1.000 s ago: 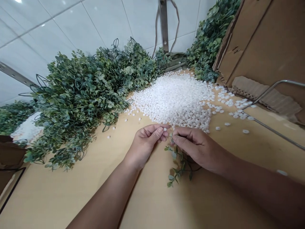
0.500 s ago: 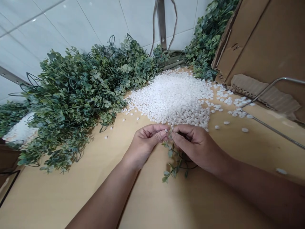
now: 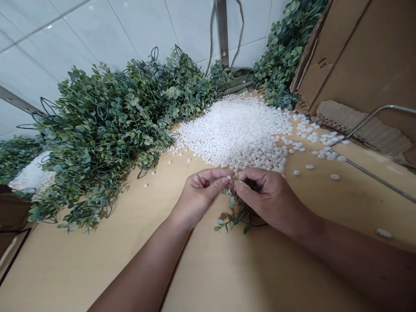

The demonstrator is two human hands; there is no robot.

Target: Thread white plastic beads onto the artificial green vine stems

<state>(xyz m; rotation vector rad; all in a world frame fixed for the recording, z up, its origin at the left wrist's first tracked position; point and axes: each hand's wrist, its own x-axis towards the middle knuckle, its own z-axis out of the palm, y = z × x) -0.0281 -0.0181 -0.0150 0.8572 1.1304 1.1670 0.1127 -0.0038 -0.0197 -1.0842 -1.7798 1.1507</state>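
My left hand (image 3: 203,190) pinches a small white piece (image 3: 229,177) between thumb and forefinger, just in front of the heap of white pieces (image 3: 237,130). Close against it, my right hand (image 3: 268,190) is closed on a green leafy sprig (image 3: 239,214) with a thin dark stem. The sprig's leaves hang below the fingertips, over the table (image 3: 143,260). Where the two sets of fingertips meet, the end of the sprig is too small to make out clearly.
A large pile of leafy sprigs (image 3: 110,125) lies at the left and back. More greenery (image 3: 282,52) stands at the back right beside a cardboard box (image 3: 367,56). A bent metal rod (image 3: 380,177) and scattered white pieces lie at the right.
The hanging leaves of the sprig have swung up and slightly left. Both hands keep their pinch, almost in the same place.
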